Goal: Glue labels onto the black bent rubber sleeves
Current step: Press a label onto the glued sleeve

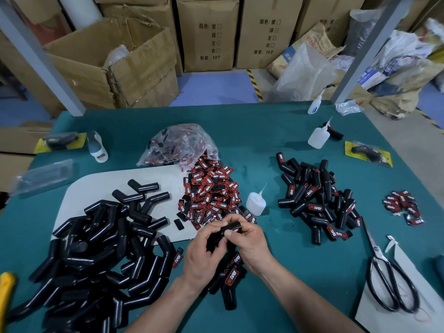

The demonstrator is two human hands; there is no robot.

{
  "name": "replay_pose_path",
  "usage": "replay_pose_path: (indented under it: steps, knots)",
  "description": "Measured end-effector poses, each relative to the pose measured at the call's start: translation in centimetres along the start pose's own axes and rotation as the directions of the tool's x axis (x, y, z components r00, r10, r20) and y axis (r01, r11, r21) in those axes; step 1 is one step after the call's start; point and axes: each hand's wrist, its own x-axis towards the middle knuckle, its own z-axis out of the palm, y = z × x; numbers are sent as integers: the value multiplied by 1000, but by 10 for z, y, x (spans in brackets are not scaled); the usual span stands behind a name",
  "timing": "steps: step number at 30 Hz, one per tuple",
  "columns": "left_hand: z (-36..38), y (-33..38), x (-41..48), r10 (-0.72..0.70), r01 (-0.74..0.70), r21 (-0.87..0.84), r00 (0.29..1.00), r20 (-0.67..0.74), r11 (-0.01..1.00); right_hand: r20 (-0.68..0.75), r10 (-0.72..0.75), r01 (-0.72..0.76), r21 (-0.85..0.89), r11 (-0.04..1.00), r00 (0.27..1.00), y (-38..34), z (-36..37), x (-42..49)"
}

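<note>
One black bent rubber sleeve (217,237), held over the green bench (264,131) between left hand (201,257) and right hand (251,240), both curled round it, with the label pile (211,195) just behind and a glue bottle (255,203) beside that.

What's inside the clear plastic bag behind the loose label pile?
The clear plastic bag holds more red-and-black labels, visible through the film; its near edge meets the loose label pile. Creases and glare hide how full it is and whether anything else is inside.
</note>
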Motion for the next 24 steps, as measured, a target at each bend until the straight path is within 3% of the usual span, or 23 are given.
replay_pose_path:
  steps: [15,24]
  knots:
    - [2,-4,-1,-23,23,-25,1000,18,999,5,-22,22,-15,1000,1000,1,-2,1]
    - [-3,-11,4,-124,114,-223,992,-32,968,-40,-8,0,-184,983,999,6,-4,3]
